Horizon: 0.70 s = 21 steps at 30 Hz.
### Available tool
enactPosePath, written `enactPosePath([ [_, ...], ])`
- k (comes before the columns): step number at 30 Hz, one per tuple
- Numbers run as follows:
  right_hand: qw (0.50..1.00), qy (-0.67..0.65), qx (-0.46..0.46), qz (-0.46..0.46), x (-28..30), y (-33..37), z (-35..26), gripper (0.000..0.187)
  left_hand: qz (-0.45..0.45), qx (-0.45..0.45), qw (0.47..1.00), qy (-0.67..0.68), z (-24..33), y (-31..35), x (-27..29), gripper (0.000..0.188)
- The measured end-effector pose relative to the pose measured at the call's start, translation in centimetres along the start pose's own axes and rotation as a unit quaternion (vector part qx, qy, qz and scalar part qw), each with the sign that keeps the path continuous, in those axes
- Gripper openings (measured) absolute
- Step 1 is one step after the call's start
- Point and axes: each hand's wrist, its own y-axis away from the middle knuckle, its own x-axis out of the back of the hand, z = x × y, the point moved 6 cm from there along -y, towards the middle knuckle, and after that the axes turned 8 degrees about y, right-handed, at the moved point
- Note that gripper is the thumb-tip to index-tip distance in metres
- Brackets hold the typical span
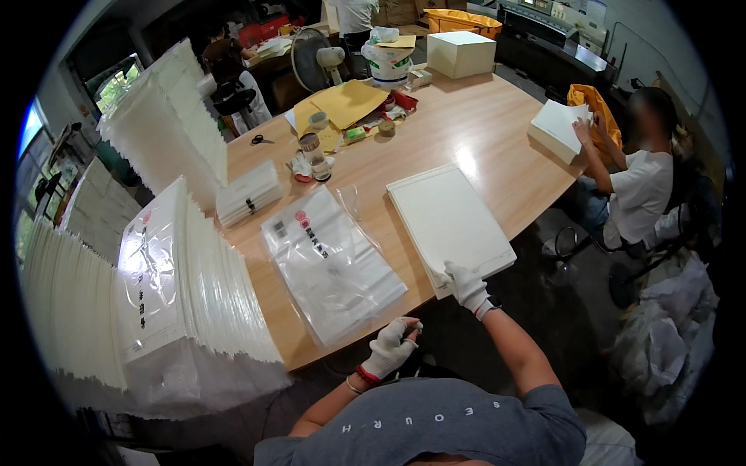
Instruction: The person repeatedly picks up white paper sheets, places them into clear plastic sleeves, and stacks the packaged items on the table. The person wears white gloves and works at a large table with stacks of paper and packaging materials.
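A thick stack of white sheets (451, 213) lies slightly turned at the table's near edge. My right hand (468, 287), in a white glove, is closed on the stack's near edge, with fingers over the top sheet; the underside of the grip is hidden. My left hand (391, 347) hovers just off the table edge in a white glove with bare fingertips. Its fingers are loosely curled, with a gap to the thumb and nothing visible between them. Left of the stack, nearest that hand, lies a pile of clear plastic bags (330, 268) with dark and red print.
Tall stacks of plastic-wrapped sheets (159, 264) crowd the left. A smaller bagged bundle (249, 194), scissors (262, 140), tape rolls (387, 128), yellow envelopes (346, 101), a bucket (387, 64) and a fan (311, 60) stand farther back. A seated co-worker (641, 186) handles another paper stack (556, 128) at right.
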Motion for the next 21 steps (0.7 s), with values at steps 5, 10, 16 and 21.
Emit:
enactPosePath([
  [5,0.999,0.032,-0.026,-0.013,1.8,-1.3,-0.1,0.012,0.026,0.206,0.937,0.281,-7.6,-1.6,-3.6,0.021],
  [10,0.971,0.059,0.232,-0.020,5.1,3.8,-11.2,0.014,0.073,0.326,0.743,0.580,-14.8,-2.9,-2.6,0.039],
  [16,0.723,-0.593,-0.337,-0.109,1.0,8.4,1.8,0.045,-0.106,0.238,0.956,-0.138,-5.5,-0.3,2.5,0.050],
  [21,0.707,-0.592,-0.383,-0.046,-3.4,7.9,-9.6,0.046,-0.153,0.193,0.852,-0.462,-2.9,3.0,-3.2,0.089],
])
